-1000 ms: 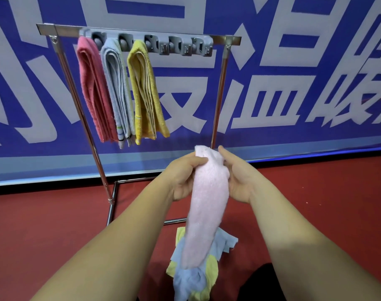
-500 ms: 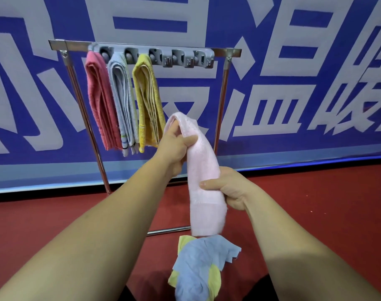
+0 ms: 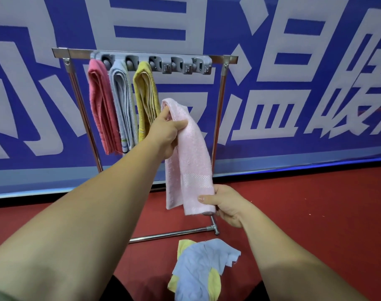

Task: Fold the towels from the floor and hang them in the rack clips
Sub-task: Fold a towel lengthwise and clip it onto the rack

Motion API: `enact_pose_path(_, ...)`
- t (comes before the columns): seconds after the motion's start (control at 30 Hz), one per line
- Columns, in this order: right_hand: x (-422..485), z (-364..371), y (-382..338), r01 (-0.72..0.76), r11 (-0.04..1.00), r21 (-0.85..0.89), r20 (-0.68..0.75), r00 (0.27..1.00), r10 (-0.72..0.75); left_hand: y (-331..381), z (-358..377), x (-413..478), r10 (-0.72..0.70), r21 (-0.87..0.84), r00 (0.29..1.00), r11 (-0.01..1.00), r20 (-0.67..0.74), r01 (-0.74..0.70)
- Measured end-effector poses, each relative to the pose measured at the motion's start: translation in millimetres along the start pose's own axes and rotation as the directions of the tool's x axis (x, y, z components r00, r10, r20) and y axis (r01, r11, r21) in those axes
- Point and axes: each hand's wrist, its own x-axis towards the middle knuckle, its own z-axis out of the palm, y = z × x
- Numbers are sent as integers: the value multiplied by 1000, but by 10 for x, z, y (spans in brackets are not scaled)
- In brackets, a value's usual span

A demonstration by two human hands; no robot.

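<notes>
A folded pale pink towel (image 3: 189, 157) hangs between my hands, in front of the metal rack (image 3: 222, 90). My left hand (image 3: 165, 131) grips its folded top, just below and right of the yellow towel (image 3: 145, 94). My right hand (image 3: 226, 205) pinches its lower end. The grey clip bar (image 3: 185, 64) on the rack's top rail holds a red-pink towel (image 3: 99, 105), a light blue towel (image 3: 122, 101) and the yellow one in its left clips. Its right clips hold nothing. On the floor lie a crumpled blue towel (image 3: 202, 268) and a yellow towel (image 3: 214, 283) under it.
The rack stands on a red floor (image 3: 315, 213) against a blue banner wall (image 3: 272, 105) with large white characters. Its chrome base bar (image 3: 174, 234) runs along the floor just beyond the towel pile. A dark shape shows at the bottom edge between my arms.
My left hand has lifted the towel's top up and to the right, closer to the clip bar. My right hand slid down to the towel's lower end.
</notes>
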Motion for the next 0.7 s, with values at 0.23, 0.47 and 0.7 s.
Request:
enact_pose_path(0.23, -126, -290, -84, -171, 897, -407, 7, 982, 190, 108, -28, -93, 14, -11, 994, 1000, 108, -13)
enact_pose_path(0.47, -123, -129, -1525, 62, 986, 154, -157, 987, -37, 183, -74, -291, -94, 158, 934, 987, 344, 41)
enact_pose_path(0.7, -263, 75, -1884, 13, 948, 319, -133, 991, 31, 297, -220, -535, -191, 285, 861, 957, 472, 56)
